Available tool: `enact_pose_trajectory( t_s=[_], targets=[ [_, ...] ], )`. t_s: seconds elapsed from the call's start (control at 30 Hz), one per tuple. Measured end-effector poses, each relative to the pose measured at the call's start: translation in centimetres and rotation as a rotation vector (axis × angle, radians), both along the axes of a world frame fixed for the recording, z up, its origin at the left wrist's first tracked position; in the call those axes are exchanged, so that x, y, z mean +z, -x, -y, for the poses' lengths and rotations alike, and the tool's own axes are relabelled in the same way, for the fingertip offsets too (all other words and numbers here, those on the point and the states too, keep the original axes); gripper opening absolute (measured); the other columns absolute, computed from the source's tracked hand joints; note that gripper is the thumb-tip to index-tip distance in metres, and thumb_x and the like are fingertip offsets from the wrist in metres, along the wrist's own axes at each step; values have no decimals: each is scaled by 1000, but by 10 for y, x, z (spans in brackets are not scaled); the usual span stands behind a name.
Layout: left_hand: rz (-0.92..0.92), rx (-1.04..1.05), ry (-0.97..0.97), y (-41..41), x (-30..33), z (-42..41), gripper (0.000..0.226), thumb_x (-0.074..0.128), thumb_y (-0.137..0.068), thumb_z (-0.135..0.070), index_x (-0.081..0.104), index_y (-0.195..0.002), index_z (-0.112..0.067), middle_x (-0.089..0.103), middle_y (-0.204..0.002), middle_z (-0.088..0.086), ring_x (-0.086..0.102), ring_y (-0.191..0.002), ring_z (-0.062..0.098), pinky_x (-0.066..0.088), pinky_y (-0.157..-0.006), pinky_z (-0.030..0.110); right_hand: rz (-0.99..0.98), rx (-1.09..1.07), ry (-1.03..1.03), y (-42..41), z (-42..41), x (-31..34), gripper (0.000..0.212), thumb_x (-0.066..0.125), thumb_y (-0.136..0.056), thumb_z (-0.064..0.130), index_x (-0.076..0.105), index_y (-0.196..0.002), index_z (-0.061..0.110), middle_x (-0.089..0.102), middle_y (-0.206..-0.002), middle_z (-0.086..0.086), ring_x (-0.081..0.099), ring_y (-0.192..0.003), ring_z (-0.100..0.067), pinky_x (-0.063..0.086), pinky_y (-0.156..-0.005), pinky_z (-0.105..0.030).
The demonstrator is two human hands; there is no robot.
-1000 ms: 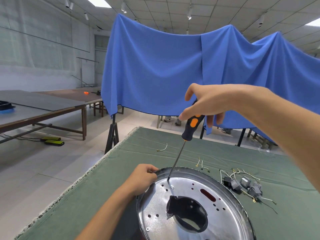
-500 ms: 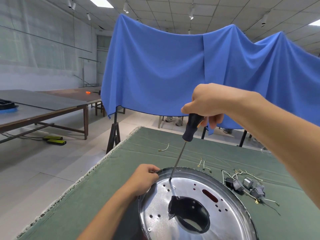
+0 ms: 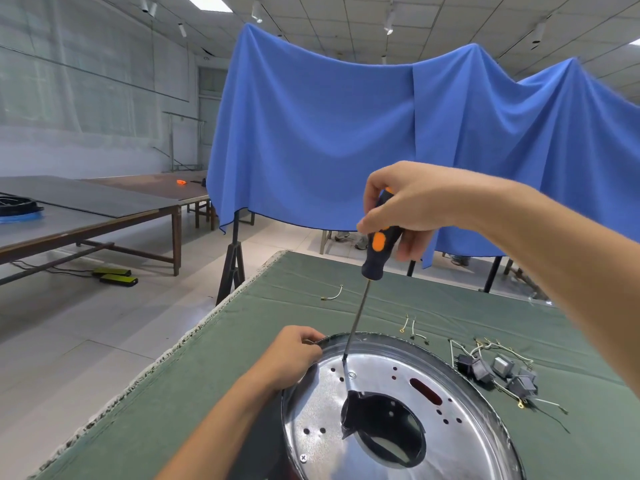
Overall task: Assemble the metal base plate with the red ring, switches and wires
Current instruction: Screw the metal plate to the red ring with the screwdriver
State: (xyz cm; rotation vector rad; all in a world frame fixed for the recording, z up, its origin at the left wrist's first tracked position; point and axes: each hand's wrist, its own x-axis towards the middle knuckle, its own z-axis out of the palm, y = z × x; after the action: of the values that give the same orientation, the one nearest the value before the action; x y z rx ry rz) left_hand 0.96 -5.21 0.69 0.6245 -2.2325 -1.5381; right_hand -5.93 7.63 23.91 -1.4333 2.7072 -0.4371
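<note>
A round shiny metal base plate (image 3: 460, 393) with a large dark centre hole lies on the green table. My left hand (image 3: 294, 358) grips its upper left rim. My right hand (image 3: 408, 206) holds a black and orange screwdriver (image 3: 379, 247) upright by the handle. The tip of its shaft rests on the plate just above a screw (image 3: 352, 375). Red shows through a slot (image 3: 425, 391) in the plate. Several black switches with wires (image 3: 498, 372) lie right of the plate.
Loose short wires (image 3: 333, 295) and more short wires (image 3: 410, 327) lie on the green cloth (image 3: 214, 375) beyond the plate. The table's left edge drops to the floor. A blue drape (image 3: 346, 133) hangs behind; long tables (image 3: 86, 209) stand at left.
My right hand has turned the screwdriver handle, so the orange patch faces the camera again. The tip stays on the plate and my left hand keeps its hold on the rim.
</note>
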Motion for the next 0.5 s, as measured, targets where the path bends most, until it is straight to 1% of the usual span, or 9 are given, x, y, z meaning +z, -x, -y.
enact_pose_trajectory(
  t_s=[0.07,0.1,0.17,0.23,0.3,0.37,0.4,0.47,0.5],
  targets=[
    [-1,-2,-2,0,0,0,30,47,-81,7,67,-81,-14,58,-69,5,47,-60,14,37,-55,20,-173,-74,11,3,5,-4,21,56,-89,30,55,-84,10,71,-59,-5,66,-44,-21,49,-44,-23],
    [-1,-1,-1,-1,1,-1,29,47,-81,7,68,-82,-14,58,-69,5,47,-60,14,37,-54,19,-199,-100,10,3,6,-4,26,55,-89,33,56,-83,8,72,-62,-7,66,-45,-22,50,-46,-25],
    [1,-2,-3,-1,1,-2,29,47,-81,7,68,-84,-12,58,-69,5,46,-58,13,37,-53,18,-81,-71,-2,1,5,0,27,63,-85,34,56,-88,8,73,-65,-7,68,-50,-23,53,-45,-27],
    [0,-2,-14,-1,1,-2,28,46,-82,8,67,-84,-11,58,-71,8,45,-58,14,36,-52,18,59,-6,4,-2,3,3,24,68,-83,24,52,-96,13,72,-63,-3,70,-55,-23,55,-44,-27],
    [0,-3,-9,0,2,-2,28,45,-82,8,67,-85,-10,58,-73,10,45,-60,15,36,-53,19,0,-13,4,0,2,0,19,64,-86,24,50,-92,13,72,-61,-4,69,-49,-22,52,-41,-23],
    [-4,-3,-10,1,2,-2,29,45,-82,9,67,-87,-9,58,-74,10,46,-60,15,37,-54,19,-173,-90,-1,4,4,-5,27,56,-90,33,51,-80,8,70,-58,-7,63,-38,-19,44,-39,-20],
    [-4,-2,-7,0,2,-2,29,46,-82,9,68,-88,-8,58,-74,10,46,-60,14,37,-54,19,-204,-120,-2,5,4,-5,33,55,-91,37,51,-77,7,70,-58,-9,62,-36,-19,43,-39,-20],
    [1,-1,-2,0,2,-3,29,46,-82,8,69,-90,-7,58,-74,10,46,-61,15,37,-55,19,-102,-101,-11,4,1,-1,35,63,-87,41,51,-83,8,71,-66,-8,66,-44,-21,46,-39,-22],
    [1,0,-2,0,1,-2,29,46,-83,8,69,-91,-6,58,-75,10,45,-62,15,37,-55,19,-27,-67,-12,3,-1,2,33,68,-84,38,51,-90,11,72,-69,-7,69,-50,-21,50,-40,-24]
  ],
)
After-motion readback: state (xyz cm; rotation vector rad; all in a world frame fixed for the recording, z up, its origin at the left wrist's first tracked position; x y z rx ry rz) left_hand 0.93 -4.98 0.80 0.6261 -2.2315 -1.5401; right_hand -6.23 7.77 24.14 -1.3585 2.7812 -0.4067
